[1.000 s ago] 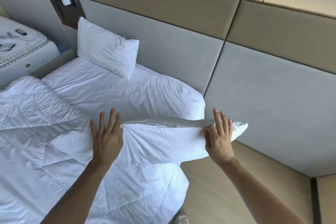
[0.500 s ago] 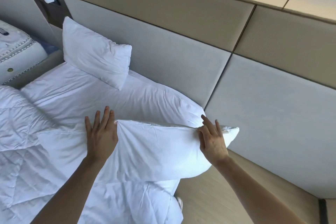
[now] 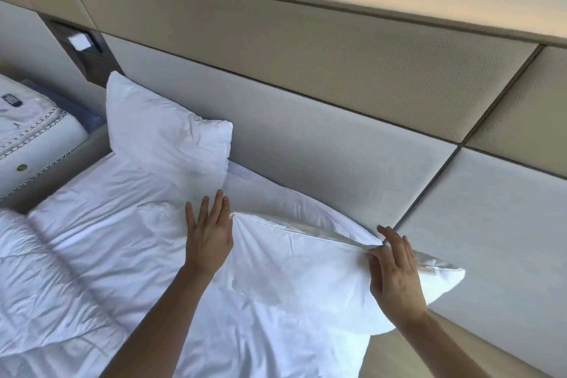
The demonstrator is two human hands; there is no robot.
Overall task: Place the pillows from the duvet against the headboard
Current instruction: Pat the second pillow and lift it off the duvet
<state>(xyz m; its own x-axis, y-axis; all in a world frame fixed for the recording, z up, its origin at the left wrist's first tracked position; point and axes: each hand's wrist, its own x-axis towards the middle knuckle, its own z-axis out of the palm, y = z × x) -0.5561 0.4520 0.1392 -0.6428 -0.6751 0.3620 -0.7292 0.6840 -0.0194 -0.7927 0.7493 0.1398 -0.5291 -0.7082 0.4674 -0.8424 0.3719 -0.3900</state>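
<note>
A white pillow [image 3: 300, 267] is carried flat between my two hands, just above the bed's right corner and close to the grey headboard [image 3: 322, 144]. My left hand [image 3: 210, 236] presses its left end with straight fingers. Laid over the pillow's right part near the seam is my right hand [image 3: 395, 270], fingers extended; the pillow's right tip sticks out past it. A second white pillow [image 3: 165, 135] stands tilted against the headboard at the left. The quilted white duvet [image 3: 61, 270] lies rumpled at the lower left.
A white case with dark stitching [image 3: 30, 138] sits beside the bed at the far left. A dark switch panel [image 3: 79, 41] is set in the wall above it. Beige upper wall panels [image 3: 276, 49] run across. Wooden floor [image 3: 399, 359] shows at the lower right.
Both hands have carried the pillow forward, nearer the headboard, and the view has moved closer. The leaning pillow has not moved.
</note>
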